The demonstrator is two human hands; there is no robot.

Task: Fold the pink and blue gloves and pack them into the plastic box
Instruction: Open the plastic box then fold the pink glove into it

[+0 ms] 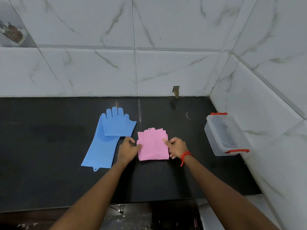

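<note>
The pink gloves (pixel 152 145) lie folded into a rough square on the black counter (pixel 49 163). My left hand (pixel 127 151) pinches the square's left edge. On the right edge, my right hand (pixel 177 147) grips the fold with its thumb on top. The blue gloves (pixel 106 136) lie to the left, one long and flat, the other folded over it near the fingers. The clear plastic box (pixel 224 135) with red handles stands open and lidless at the right, against the wall.
White marble-patterned tiled walls (pixel 149 63) enclose the counter at the back and right. The counter's front edge runs below my forearms, with a dark cabinet area underneath. A red thread band circles my right wrist.
</note>
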